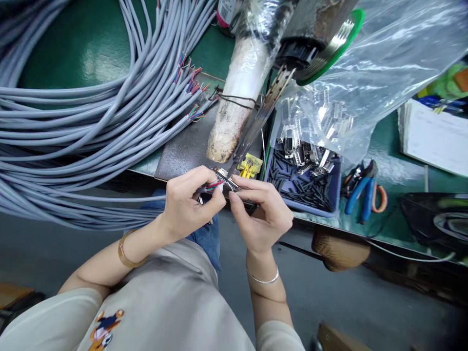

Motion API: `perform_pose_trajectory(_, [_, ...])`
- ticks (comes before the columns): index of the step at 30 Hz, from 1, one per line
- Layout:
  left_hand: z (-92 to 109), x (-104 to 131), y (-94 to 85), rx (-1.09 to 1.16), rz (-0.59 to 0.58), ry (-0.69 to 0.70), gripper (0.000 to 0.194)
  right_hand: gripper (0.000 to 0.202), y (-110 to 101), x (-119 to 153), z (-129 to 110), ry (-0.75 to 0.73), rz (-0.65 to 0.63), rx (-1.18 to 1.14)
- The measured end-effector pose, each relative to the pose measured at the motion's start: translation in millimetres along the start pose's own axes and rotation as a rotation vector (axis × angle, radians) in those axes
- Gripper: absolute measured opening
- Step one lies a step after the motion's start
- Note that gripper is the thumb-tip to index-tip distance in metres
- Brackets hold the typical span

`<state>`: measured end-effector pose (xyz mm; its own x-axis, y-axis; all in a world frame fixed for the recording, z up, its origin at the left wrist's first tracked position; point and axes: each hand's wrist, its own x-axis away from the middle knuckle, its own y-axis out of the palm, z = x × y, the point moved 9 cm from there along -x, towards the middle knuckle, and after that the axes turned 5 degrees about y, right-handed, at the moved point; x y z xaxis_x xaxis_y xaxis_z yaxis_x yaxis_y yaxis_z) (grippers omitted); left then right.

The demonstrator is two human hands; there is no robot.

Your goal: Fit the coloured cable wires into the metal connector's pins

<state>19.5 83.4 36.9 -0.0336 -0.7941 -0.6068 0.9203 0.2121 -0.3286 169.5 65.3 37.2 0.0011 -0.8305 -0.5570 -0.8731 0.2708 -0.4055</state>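
Note:
My left hand (pixel 195 200) is closed in a pinch on thin red and green wires (pixel 214 186) at the table's front edge. Right at its fingertips sits a metal multi-pin connector (pixel 222 174). My right hand (pixel 261 207) has thumb and forefinger brought together beside the connector; what lies between them is too small to make out. From above, a soldering iron (pixel 256 119) slants down with its tip close to the connector and both hands. A white tube (pixel 232 107) bound with dark wire hangs alongside the iron.
Bundles of grey cables (pixel 91 126) with stripped ends spread over the left. On the right, a blue tray (pixel 338 187) holds black sleeves and metal connectors (pixel 298 148) under a plastic bag (pixel 395 58). Pliers (pixel 365 195), a paper stack (pixel 438 136) and a green solder spool (pixel 360 22) are nearby.

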Motion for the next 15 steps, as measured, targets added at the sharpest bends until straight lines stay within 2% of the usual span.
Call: perform_pose_trajectory(15, [-4.3, -6.9, -0.2, 0.060, -0.031, -0.126, 0.017, 0.022, -2.0, -5.2, -7.6, -0.077, 0.030, 0.108])
